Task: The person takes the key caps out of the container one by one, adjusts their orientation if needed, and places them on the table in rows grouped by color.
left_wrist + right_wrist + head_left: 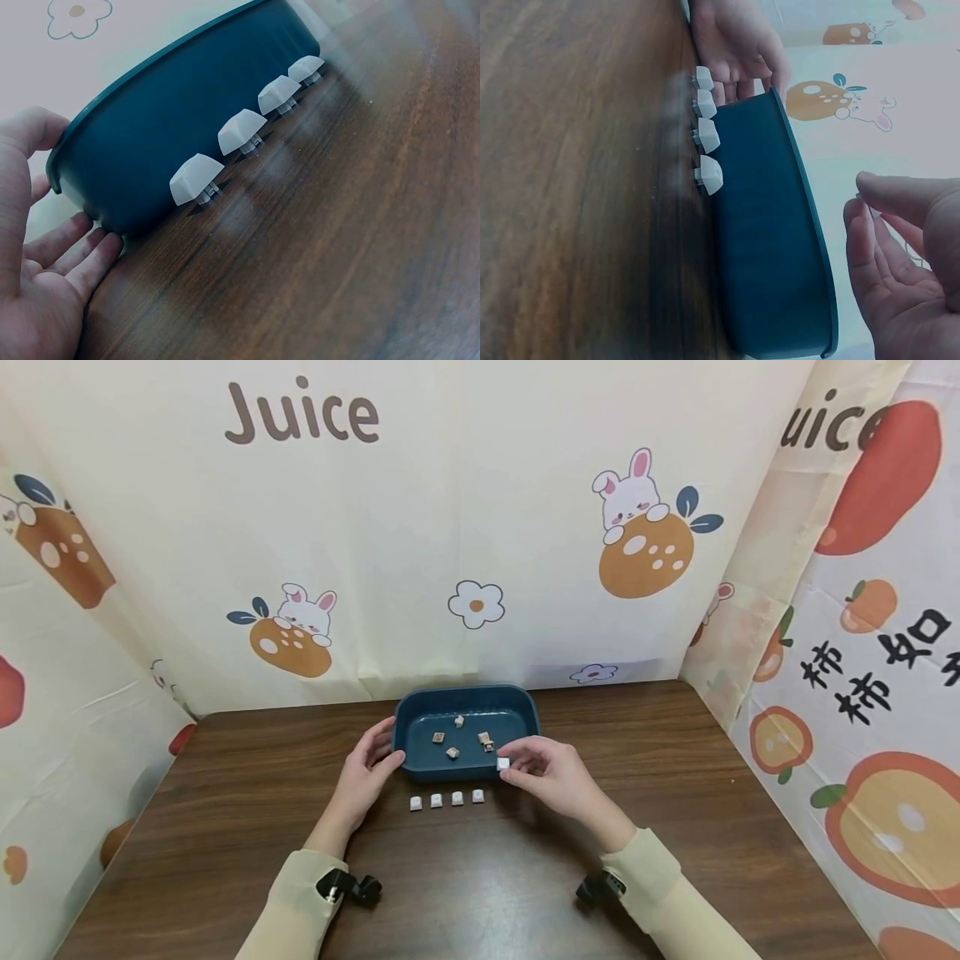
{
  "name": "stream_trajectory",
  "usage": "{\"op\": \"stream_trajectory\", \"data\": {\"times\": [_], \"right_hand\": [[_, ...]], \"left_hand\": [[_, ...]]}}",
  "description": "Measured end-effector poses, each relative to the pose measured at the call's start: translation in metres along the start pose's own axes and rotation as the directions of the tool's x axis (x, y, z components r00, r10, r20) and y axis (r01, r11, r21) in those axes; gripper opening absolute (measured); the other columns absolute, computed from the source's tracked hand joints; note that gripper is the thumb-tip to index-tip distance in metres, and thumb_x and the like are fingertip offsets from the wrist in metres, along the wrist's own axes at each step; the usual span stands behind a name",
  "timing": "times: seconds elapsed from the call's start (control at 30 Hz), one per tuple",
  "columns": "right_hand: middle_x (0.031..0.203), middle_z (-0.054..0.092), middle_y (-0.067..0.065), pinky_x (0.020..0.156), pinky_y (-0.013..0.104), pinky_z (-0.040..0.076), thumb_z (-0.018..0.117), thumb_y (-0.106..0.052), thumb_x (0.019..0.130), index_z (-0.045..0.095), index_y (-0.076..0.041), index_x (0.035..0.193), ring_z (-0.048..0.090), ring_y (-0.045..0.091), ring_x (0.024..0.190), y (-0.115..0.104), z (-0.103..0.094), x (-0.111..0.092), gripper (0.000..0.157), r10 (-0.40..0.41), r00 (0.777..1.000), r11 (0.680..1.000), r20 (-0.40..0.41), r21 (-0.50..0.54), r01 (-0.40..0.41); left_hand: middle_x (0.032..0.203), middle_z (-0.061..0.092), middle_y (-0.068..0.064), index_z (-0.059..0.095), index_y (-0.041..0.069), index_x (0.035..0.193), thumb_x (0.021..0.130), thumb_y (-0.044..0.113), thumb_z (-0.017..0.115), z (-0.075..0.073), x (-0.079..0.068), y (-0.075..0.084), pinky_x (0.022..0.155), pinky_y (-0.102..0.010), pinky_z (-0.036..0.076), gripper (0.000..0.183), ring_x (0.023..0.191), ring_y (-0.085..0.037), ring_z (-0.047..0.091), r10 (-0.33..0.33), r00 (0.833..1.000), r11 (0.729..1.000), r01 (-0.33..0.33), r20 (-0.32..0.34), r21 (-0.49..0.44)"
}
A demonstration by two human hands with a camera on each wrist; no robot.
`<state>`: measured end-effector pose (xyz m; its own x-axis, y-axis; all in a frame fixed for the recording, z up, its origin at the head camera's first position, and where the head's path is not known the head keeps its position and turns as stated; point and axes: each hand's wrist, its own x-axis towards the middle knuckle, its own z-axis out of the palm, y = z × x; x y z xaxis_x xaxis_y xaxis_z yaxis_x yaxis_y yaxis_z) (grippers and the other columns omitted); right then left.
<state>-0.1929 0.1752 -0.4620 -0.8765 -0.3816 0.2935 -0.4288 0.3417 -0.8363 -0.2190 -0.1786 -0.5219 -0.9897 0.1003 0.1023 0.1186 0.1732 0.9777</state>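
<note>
My left hand [358, 781] grips the left end of a dark blue tray [457, 772], thumb at the near corner and fingers round the side. Between thumb and fingertips, my right hand [553, 774] pinches a white keycap [503, 763] above the tray's near right rim. In the right wrist view the fingers mostly hide that keycap. Several small beige and brown pieces [452, 752] lie scattered inside the tray. Along its near side stands a row of white keycaps [196, 180], each raised on a small clear stem.
A brown wood-grain table [465, 877] carries the tray close to its back edge. Behind it hangs a cream curtain [420, 510] printed with rabbits and fruit. Another printed cloth [885, 693] hangs on the right. Both forearms wear a small black wrist camera.
</note>
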Motion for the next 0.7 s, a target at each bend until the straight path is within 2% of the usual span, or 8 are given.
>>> {"op": "stream_trajectory", "data": {"times": [0.17, 0.37, 0.7], "right_hand": [[0.102, 0.077, 0.0, 0.078, 0.028, 0.061, 0.087, -0.008, 0.094, 0.082, -0.011, 0.115, 0.073, 0.013, 0.087, 0.001, 0.003, -0.007, 0.023, 0.028, 1.0, 0.999, -0.01, -0.021, -0.028], [0.11, 0.076, 0.001, 0.08, 0.028, 0.062, 0.086, -0.009, 0.095, 0.082, -0.013, 0.114, 0.073, 0.011, 0.088, 0.002, 0.009, -0.015, 0.019, 0.064, 0.998, 0.996, 0.028, -0.057, -0.062], [0.098, 0.077, -0.003, 0.072, 0.026, 0.06, 0.087, -0.01, 0.094, 0.083, -0.013, 0.109, 0.071, 0.006, 0.079, 0.005, 0.02, -0.019, 0.016, 0.128, 0.991, 0.985, 0.037, -0.121, -0.122]], "left_hand": [[0.158, 0.055, -0.02, 0.047, 0.021, 0.166, 0.11, 0.018, 0.069, 0.0, 0.0, 0.0, 0.099, -0.017, 0.049, 0.06, 0.143, -0.039, 0.054, -0.006, 1.0, 1.0, 0.006, 0.002, -0.002], [0.159, 0.055, -0.019, 0.047, 0.022, 0.166, 0.11, 0.02, 0.069, 0.0, 0.0, 0.001, 0.1, -0.017, 0.049, 0.06, 0.143, -0.037, 0.054, -0.011, 1.0, 1.0, 0.011, 0.003, 0.0], [0.158, 0.055, -0.02, 0.045, 0.021, 0.167, 0.11, 0.02, 0.069, 0.0, -0.001, 0.002, 0.1, -0.017, 0.048, 0.061, 0.142, -0.037, 0.053, -0.014, 1.0, 1.0, 0.014, 0.002, 0.01]]}}
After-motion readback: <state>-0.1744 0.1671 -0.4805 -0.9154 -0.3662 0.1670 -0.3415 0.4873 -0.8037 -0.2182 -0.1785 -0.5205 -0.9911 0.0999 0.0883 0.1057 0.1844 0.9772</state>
